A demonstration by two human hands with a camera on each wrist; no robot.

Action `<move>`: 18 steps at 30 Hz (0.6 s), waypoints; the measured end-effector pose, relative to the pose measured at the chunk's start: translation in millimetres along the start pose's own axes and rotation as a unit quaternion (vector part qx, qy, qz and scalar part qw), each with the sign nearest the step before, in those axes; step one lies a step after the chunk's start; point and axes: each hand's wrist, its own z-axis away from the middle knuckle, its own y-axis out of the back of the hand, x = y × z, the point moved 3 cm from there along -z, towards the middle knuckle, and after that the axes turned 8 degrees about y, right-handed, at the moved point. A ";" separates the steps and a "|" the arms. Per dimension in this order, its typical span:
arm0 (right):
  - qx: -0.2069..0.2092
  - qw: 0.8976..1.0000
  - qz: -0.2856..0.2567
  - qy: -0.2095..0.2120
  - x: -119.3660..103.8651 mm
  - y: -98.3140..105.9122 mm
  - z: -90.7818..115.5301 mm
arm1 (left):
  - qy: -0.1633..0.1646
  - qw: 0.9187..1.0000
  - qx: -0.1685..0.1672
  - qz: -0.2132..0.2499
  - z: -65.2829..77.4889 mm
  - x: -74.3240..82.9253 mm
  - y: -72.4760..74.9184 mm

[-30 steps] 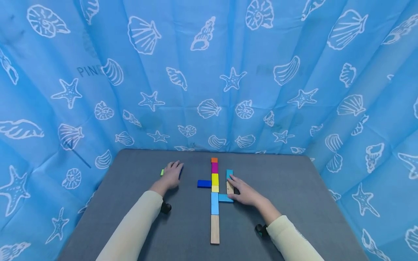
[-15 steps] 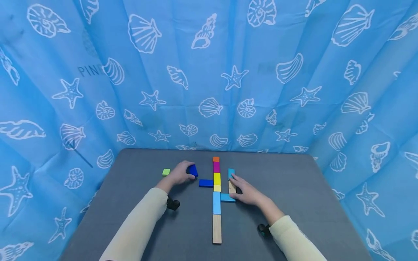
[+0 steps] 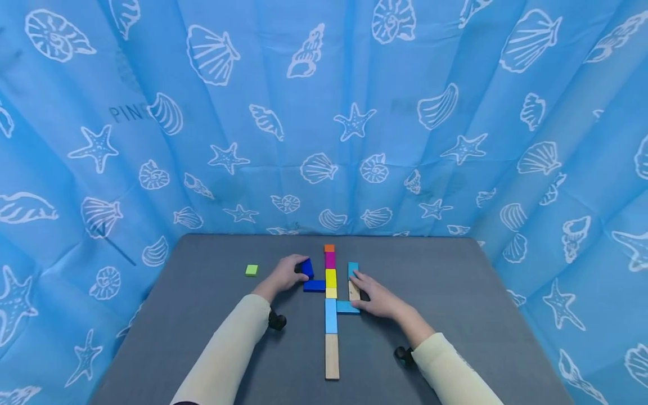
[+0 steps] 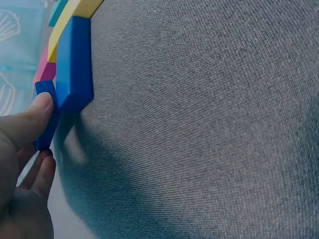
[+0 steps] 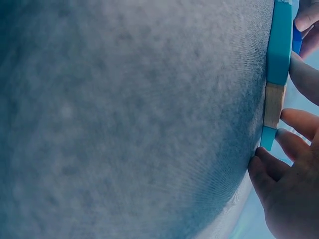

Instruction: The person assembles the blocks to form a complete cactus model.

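My left hand (image 3: 284,274) pinches a dark blue block (image 3: 307,269) between thumb and fingers. The block is tilted beside the left end of a lying dark blue block (image 3: 314,286); whether the two touch is unclear. That lying block sticks out left from a column of blocks. On the column's other side, my right hand (image 3: 381,298) rests its fingertips along a small arm of blocks. This arm has a teal block (image 3: 347,307) against the column, a wooden block (image 3: 354,290) above it and another teal block (image 3: 352,269) on top.
The column runs from an orange block (image 3: 329,248) through magenta (image 3: 330,260), yellow (image 3: 331,278), pale yellow (image 3: 331,293) and light blue (image 3: 331,316) blocks to a plain wooden block (image 3: 331,356). A lime green block (image 3: 251,270) lies left on the grey table (image 3: 217,315).
My left hand has carried the dark blue block rightward from beside the lime green block to the lying dark blue block. My right hand has stayed at the teal and wooden blocks.
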 end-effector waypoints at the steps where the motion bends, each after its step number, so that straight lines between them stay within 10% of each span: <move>1: 0.000 1.000 -0.001 0.000 0.0 -0.2 0.0 | -0.002 1.000 -0.003 -0.003 0.0 0.1 -0.5; 18: 0.002 1.000 -0.009 -0.009 -1.6 -0.4 1.9 | -0.020 1.000 -0.013 0.017 1.6 -3.7 -4.7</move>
